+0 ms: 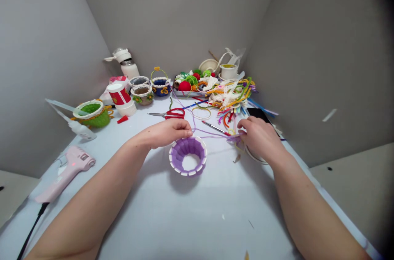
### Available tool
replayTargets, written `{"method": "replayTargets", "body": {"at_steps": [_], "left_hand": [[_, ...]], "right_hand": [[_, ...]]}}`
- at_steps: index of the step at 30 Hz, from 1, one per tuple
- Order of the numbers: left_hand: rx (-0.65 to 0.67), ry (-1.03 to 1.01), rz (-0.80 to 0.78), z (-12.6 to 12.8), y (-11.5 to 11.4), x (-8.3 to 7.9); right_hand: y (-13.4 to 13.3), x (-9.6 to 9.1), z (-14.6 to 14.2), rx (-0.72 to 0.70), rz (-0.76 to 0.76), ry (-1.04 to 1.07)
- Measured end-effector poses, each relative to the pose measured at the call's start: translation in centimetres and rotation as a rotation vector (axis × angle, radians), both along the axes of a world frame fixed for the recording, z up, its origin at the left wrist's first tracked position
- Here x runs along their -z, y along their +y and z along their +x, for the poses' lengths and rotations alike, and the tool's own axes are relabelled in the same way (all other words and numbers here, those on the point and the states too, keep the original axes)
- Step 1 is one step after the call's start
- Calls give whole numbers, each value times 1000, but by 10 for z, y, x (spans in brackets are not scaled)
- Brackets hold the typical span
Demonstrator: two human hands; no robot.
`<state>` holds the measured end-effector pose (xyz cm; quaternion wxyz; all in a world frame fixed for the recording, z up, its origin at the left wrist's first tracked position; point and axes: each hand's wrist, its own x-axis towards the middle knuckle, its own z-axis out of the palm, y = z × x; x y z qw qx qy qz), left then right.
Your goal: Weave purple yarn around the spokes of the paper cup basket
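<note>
A white cup [180,151] with slits round its rim is wound with purple yarn inside. My left hand [168,133] pinches it at the far rim, thumb and fingertips together. From that rim a strand of purple yarn [211,133] runs right to my right hand [257,135], whose fingers close on a loose bundle of it. A round pale rim [257,160] shows partly under my right hand. Beyond the strand lie a pen [215,128] and red-handled scissors [175,114].
On the left are a pink glue gun [69,172], a glue bottle [82,129] and a green basket [95,114]. Decorated little baskets [161,87], a tray [188,93] of yarn balls and a heap of lace and coloured stems [230,95] stand behind. A phone [257,113] lies right.
</note>
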<state>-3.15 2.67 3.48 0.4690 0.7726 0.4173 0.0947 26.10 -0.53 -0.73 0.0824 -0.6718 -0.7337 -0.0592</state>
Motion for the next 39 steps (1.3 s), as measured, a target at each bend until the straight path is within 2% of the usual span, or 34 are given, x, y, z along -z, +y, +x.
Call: {"method": "replayTargets", "body": {"at_steps": [1,3,5,6,8,10,13,18,24,32,39], "left_hand": [[4,8,0,1,-2,-1],[16,20,2,5,-6,-1],[23,23,2,10,-10,0],[22,20,4,12,-12,1],[21,12,13,15,-16,2],[20,3,20,17,-18,2],[-11,6,41,17,-19,2],[-52,25,66,17,-14,10],[-119,33,127,16,-7,20],[-184,26,112,20,-11,13],[-127,-70,27,27,-15,18]], "right_hand": [[-1,-1,0,-59,5,46],[-6,-4,-7,-281,-59,260],[-12,-5,-24,-514,-213,591],[-15,-5,-34,-569,-255,780],[-19,-2,-55,-616,-349,1119],[-22,2,-71,-542,-429,1268],[-23,6,-81,-425,-512,1271],[-19,10,-75,-338,-588,1304],[-15,9,-66,-322,-584,1285],[-16,5,-66,-297,-557,1211],[-19,0,-64,-342,-519,1122]]}}
